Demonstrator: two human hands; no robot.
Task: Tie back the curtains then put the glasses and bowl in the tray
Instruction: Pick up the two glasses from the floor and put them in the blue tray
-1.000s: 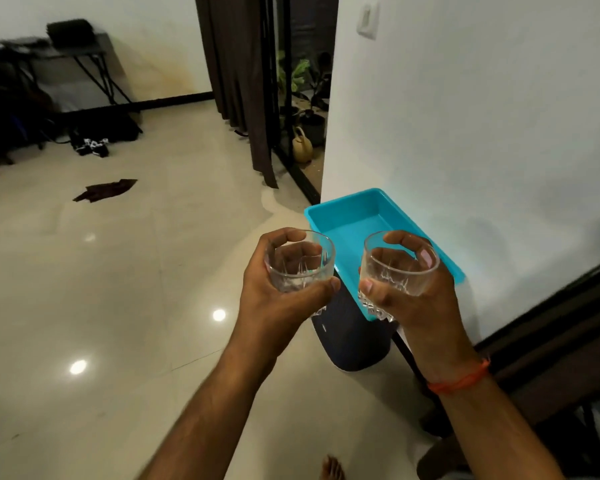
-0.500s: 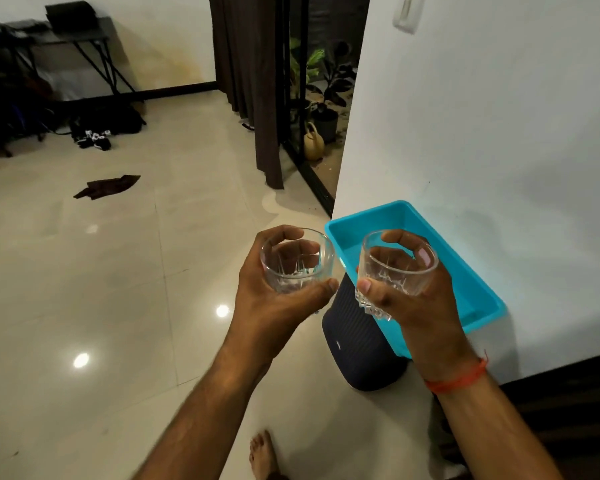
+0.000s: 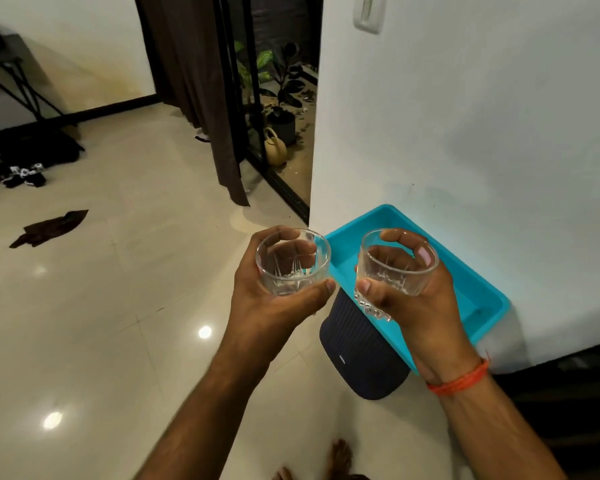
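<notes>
Glasses fill both my hands: my left hand (image 3: pixel 274 299) curls round one glass (image 3: pixel 292 260), my right hand (image 3: pixel 416 306) round the other glass (image 3: pixel 395 268), held above the turquoise tray (image 3: pixel 478 296) by the wall.

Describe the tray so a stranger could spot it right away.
Find the white wall on the right. At its foot, a dark ribbed stool carries the tray: shallow, rectangular, empty. It is the only bright turquoise thing here, just beyond the two glasses being held.
</notes>
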